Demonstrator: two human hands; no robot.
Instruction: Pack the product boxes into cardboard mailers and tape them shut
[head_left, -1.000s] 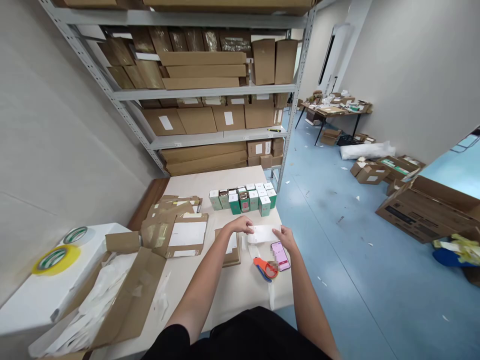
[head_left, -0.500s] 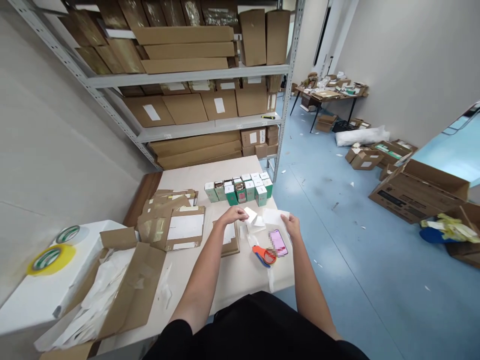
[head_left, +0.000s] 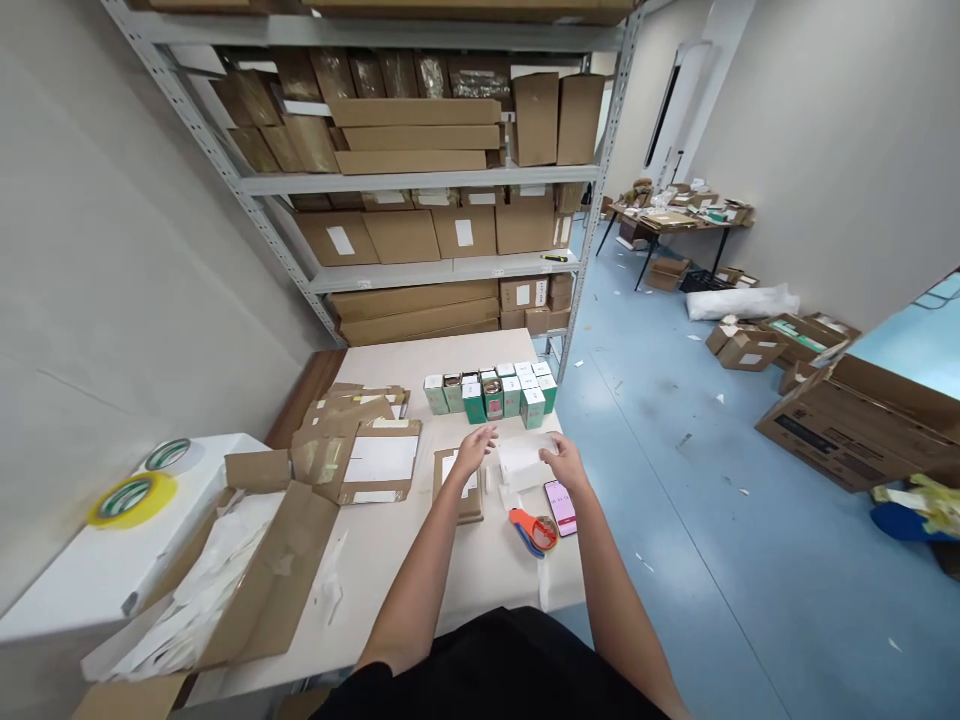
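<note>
My right hand (head_left: 565, 465) pinches the right edge of a thin white sheet (head_left: 521, 455), perhaps a label or its backing. Just left of the sheet, my left hand (head_left: 477, 450) is raised with fingers apart and nothing in it. Under that hand lies a flat cardboard piece (head_left: 470, 508) with white paper on it. More white scraps lie beneath the sheet. Nearer to me are an orange and blue tape dispenser (head_left: 534, 532) and a phone with a pink screen (head_left: 561, 508). Beyond my hands stand several small green and white boxes (head_left: 511, 397), some with open tops.
Flattened cardboard (head_left: 381, 460) is stacked on the left of the table. An open carton (head_left: 259, 590) full of white paper strips stands at the front left, beside tape rolls (head_left: 133, 498). A metal shelf (head_left: 450, 267) with cartons rises behind the table.
My left hand has let go of a folded white piece and its fingers have spread. The right hand has moved slightly left with the white sheet. The view has tilted up a little.
</note>
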